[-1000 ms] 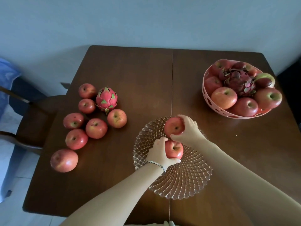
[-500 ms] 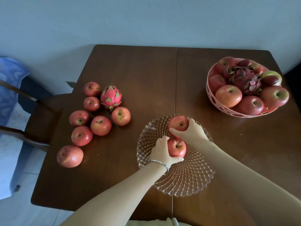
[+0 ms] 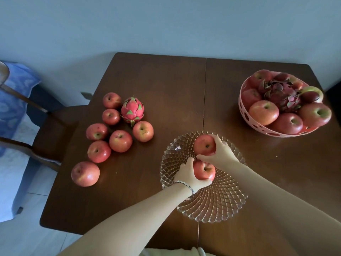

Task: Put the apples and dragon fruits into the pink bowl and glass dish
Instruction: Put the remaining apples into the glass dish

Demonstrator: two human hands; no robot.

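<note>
A cut-glass dish (image 3: 217, 206) lies at the front middle of the brown table (image 3: 166, 85). My left hand (image 3: 188, 174) grips a red apple (image 3: 204, 169) inside the dish. Just beyond it, my right hand (image 3: 221, 154) holds a second apple (image 3: 203, 145) near the dish's far rim. The pink bowl (image 3: 247, 113) at the right is heaped with apples and a dark dragon fruit (image 3: 282, 95). On the left, several loose apples (image 3: 120, 140) surround a bright pink dragon fruit (image 3: 132, 109).
A dark wooden chair (image 3: 49, 130) stands against the table's left edge, with blue patterned cloth (image 3: 13, 100) behind it. A pale wall runs behind the table. One apple (image 3: 85, 174) lies near the table's left front.
Both hands stay on their apples in the dish and have barely shifted. The camera view has drifted slightly, so the table appears a little further right.
</note>
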